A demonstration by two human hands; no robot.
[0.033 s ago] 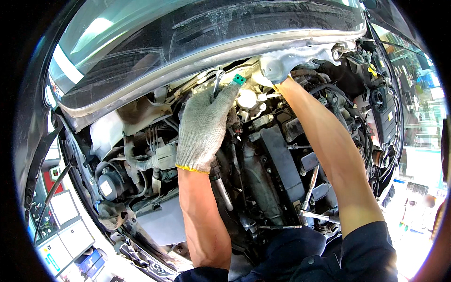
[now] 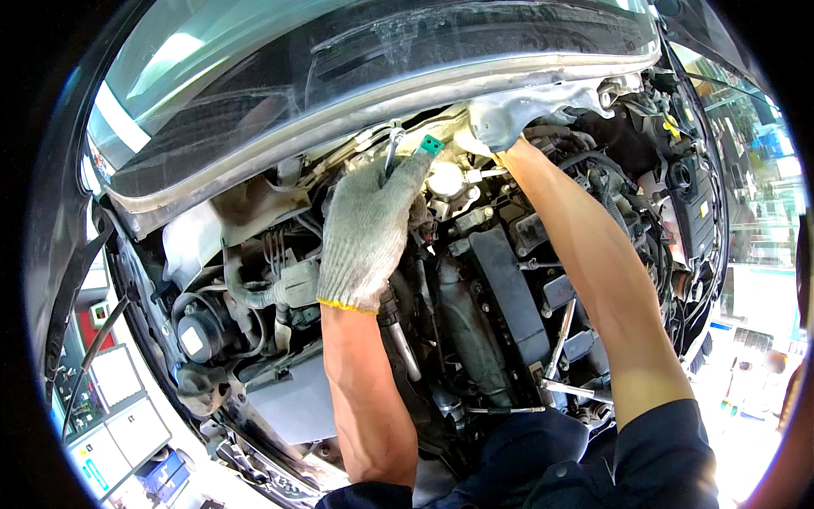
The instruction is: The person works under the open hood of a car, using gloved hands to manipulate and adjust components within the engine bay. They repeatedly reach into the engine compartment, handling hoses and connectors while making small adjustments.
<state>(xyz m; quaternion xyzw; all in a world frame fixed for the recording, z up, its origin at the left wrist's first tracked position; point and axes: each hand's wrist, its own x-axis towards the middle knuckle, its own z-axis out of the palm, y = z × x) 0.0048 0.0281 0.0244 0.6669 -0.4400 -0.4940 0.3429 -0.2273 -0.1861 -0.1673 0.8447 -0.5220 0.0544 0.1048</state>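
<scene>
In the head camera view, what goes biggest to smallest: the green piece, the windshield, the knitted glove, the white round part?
1. Windshield
2. Knitted glove
3. White round part
4. Green piece

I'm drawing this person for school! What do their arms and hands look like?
The left hand wears a knitted, pale grey work glove with a ribbed cuff and a bright yellow edge at the wrist. The right hand is hidden by a smooth grey part, so I can't tell what it wears. Both forearms are bare, below dark navy sleeves.
</scene>
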